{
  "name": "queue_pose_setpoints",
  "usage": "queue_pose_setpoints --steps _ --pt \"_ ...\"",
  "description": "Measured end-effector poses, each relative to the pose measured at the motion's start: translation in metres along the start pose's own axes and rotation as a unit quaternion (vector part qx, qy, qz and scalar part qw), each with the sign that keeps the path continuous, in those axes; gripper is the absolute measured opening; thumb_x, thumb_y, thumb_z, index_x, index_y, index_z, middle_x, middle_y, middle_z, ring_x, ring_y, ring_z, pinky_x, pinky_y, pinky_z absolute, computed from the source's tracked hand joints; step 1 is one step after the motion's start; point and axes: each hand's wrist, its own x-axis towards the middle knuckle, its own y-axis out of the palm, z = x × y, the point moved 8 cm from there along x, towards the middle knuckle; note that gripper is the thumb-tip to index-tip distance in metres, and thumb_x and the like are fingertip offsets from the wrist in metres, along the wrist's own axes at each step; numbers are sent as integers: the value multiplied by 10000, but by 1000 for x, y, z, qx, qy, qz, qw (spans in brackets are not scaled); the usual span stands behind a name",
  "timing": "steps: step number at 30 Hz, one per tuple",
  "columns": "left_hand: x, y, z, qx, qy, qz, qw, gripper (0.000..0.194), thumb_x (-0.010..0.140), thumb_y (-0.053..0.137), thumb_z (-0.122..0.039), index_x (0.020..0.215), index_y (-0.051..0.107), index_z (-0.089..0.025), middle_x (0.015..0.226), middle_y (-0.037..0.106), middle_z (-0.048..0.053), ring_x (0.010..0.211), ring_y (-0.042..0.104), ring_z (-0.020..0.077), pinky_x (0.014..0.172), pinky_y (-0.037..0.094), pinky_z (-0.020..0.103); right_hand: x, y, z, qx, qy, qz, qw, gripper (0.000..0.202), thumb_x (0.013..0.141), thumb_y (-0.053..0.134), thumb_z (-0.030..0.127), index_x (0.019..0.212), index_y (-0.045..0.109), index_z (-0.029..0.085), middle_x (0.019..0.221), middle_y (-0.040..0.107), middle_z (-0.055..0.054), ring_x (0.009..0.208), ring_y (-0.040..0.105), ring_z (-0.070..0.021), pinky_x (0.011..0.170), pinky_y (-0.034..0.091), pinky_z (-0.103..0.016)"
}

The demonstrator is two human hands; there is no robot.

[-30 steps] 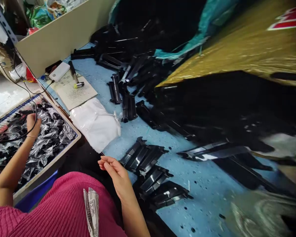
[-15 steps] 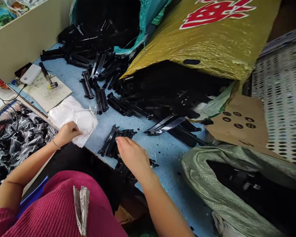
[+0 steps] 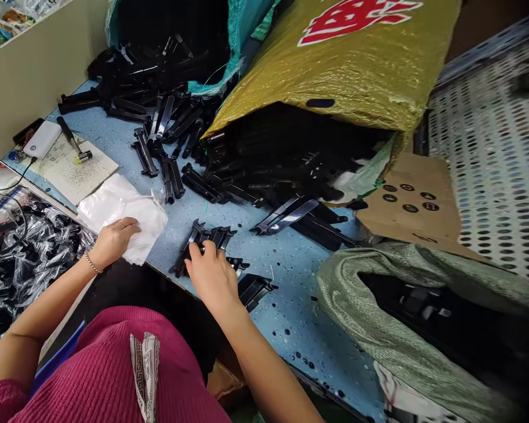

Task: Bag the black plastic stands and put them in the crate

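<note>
My left hand (image 3: 114, 239) has its fingers pressed together on the edge of a stack of thin white plastic bags (image 3: 130, 208) at the table's front edge. My right hand (image 3: 211, 267) reaches over a small group of black plastic parts (image 3: 223, 237), its fingers curled down around one of them. The fingertips are partly hidden among the parts. More black parts (image 3: 255, 288) lie just right of that hand. A large loose pile of similar parts (image 3: 145, 106) spreads behind, on the blue speckled table (image 3: 291, 264).
Black parts spill from a yellow sack (image 3: 335, 82) and a teal sack (image 3: 235, 47). A hammer (image 3: 74, 141) rests on a board (image 3: 88, 170), beside a white device (image 3: 43, 139). Bagged parts (image 3: 35, 258) fill the left. A green-grey sack (image 3: 344, 288), cardboard (image 3: 409, 217) and perforated basket (image 3: 502, 158) stand right.
My right hand has moved left and down onto the black parts, uncovering those to its right. My left hand's fingers extend slightly further over the bags. The whole view has shifted a little.
</note>
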Motion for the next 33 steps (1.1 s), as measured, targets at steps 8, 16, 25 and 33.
queue_pose_setpoints --steps 8,16,25,33 --pt "10 -7 9 -112 -71 21 991 269 966 502 -186 1080 745 -186 1034 770 76 947 723 192 898 602 338 -7 7 7 117 -42 -20 992 499 942 564 162 1441 534 161 1353 563 -213 1152 633 -348 867 597 -428" --pt "5 10 15 -92 -73 56 992 376 921 524 -174 1251 704 -174 1104 745 94 879 709 187 822 598 318 -9 32 -27 567 120 15 815 430 913 636 321 1328 630 210 1183 711 -122 1004 697 -271 916 574 -447" --pt "10 27 5 -105 -62 69 990 340 817 580 -60 1127 690 -144 1091 682 101 745 648 136 714 575 271 -42 73 87 930 189 267 168 161 850 754 216 1000 739 160 958 770 -55 773 697 -125 711 613 -231" --pt "2 23 11 -60 -50 50 996 566 842 544 -50 1395 563 -172 1333 601 149 842 671 152 844 606 336 -53 72 72 938 208 231 156 178 886 731 175 1063 742 153 987 785 -81 796 722 -143 718 617 -241"
